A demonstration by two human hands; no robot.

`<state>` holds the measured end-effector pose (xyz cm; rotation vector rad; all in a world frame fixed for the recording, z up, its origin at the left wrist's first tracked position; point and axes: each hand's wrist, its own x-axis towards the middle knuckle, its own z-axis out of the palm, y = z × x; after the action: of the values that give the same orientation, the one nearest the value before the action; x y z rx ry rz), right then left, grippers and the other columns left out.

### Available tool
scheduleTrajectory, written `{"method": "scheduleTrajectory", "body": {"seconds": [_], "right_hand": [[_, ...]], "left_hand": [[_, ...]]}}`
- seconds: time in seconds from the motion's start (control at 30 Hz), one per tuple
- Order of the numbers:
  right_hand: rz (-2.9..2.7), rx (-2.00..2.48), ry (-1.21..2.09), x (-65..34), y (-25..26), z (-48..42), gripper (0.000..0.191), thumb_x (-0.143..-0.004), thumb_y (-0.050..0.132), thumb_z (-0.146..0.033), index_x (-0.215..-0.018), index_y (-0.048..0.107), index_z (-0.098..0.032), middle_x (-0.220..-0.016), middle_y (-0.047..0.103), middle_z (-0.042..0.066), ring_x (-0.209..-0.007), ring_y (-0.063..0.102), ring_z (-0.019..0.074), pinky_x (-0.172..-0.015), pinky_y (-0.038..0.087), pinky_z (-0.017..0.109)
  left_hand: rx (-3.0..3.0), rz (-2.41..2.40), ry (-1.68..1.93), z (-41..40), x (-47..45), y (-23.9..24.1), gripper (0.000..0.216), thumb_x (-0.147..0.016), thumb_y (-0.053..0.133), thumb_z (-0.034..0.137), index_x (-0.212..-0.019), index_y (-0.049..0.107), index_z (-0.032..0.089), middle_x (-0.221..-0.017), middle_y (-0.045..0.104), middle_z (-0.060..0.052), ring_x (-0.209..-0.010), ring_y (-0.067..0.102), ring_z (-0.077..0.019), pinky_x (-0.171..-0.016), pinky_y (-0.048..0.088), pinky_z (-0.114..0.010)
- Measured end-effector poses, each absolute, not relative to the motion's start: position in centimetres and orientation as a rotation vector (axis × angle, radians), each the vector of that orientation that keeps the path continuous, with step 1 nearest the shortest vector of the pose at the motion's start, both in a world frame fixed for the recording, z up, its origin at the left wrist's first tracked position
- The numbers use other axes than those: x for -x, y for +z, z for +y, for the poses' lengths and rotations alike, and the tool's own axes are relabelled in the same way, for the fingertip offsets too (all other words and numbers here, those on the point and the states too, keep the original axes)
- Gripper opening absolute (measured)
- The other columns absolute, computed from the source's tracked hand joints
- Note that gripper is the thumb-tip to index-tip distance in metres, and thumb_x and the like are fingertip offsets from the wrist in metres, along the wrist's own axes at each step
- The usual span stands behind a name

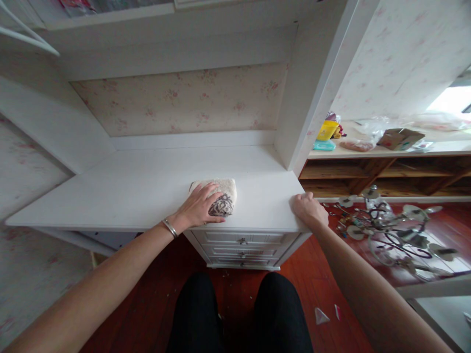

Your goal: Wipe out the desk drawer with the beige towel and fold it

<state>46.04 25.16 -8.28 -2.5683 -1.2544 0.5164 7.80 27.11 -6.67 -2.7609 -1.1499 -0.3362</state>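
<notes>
My left hand (204, 203) lies over a folded cream cloth (227, 189) with a dark brown pattern, its fingers bent across the top and the thumb along the near side. The cloth rests flat on the white desktop (140, 181), close to the front edge. A silver bracelet (170, 228) circles my left wrist. At the desktop's right end, my right hand (310, 210) is closed over the corner edge, fingers curled. Part of the cloth is hidden under my left hand.
White drawers (243, 241) stand below the desktop. An upright side panel (312, 83) rises at the back right. A chandelier (397, 235) lies on the red floor at the right. Beyond it, a low wooden shelf (390, 164) carries a yellow container (327, 130) and bags.
</notes>
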Motion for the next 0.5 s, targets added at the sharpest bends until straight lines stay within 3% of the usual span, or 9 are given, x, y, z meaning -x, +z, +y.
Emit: {"method": "scheduleTrajectory", "body": {"seconds": [0.1, 0.27, 0.5], "right_hand": [[-1.255, 2.562, 0.522, -46.0, -8.2, 25.1, 0.056, -0.095, 0.025, -0.045, -0.131, 0.049, -0.011, -0.127, 0.059, 0.026, -0.118, 0.057, 0.0424, -0.093, 0.045, 0.054], [-1.277, 2.556, 0.53, -46.1, -8.4, 25.2, 0.054, -0.094, 0.027, -0.044, -0.13, 0.05, -0.011, -0.127, 0.059, 0.026, -0.117, 0.058, 0.041, -0.094, 0.045, 0.054], [-1.259, 2.56, 0.51, -46.2, -8.6, 25.3, 0.055, -0.094, 0.027, -0.046, -0.131, 0.05, -0.011, -0.125, 0.06, 0.026, -0.116, 0.059, 0.0405, -0.093, 0.045, 0.055]], "left_hand": [[2.76, -1.258, -0.3, 27.1, -9.4, -7.9, 0.092, -0.079, 0.049, 0.08, -0.149, 0.038, 0.021, -0.159, 0.028, -0.015, -0.147, 0.02, -0.0373, -0.118, 0.012, -0.064], [2.687, -1.491, -0.26, 26.5, -10.6, -10.2, 0.092, -0.083, 0.043, 0.079, -0.154, 0.027, 0.024, -0.163, 0.021, -0.008, -0.15, 0.012, -0.0349, -0.119, 0.011, -0.062], [2.699, -1.531, -0.197, 24.9, -10.8, -9.4, 0.096, -0.079, 0.048, 0.081, -0.153, 0.03, 0.023, -0.161, 0.026, -0.01, -0.148, 0.019, -0.035, -0.119, 0.017, -0.059]]}}
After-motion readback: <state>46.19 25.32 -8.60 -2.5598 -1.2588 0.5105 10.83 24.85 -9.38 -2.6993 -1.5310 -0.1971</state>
